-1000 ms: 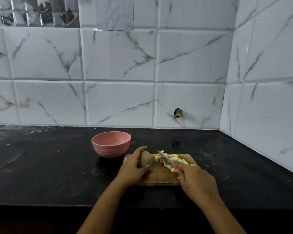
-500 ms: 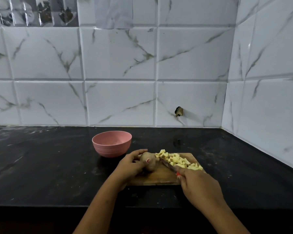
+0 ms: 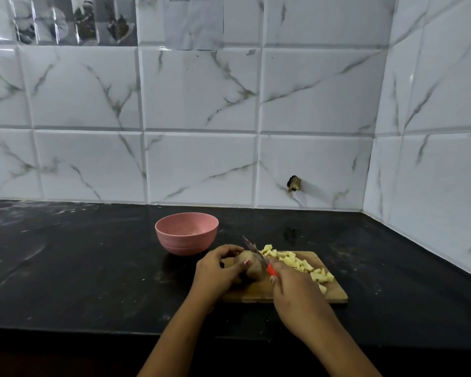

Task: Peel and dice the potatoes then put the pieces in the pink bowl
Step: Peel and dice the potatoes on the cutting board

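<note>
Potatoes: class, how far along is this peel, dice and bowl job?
Done: a heap of diced pieces lies on the cutting board. In hand: the left hand grips a brown-skinned potato while the right hand holds the knife at it. Left: the pink bowl looks empty.

The left hand point(image 3: 218, 270) covers the left of the potato point(image 3: 252, 268), the right hand point(image 3: 297, 292) hides most of the knife point(image 3: 254, 253) handle and part of the board point(image 3: 335, 293), both forearms point(image 3: 174, 336) run off the bottom edge, and the print on the wall paper point(image 3: 193, 23) is too small to read.
</note>
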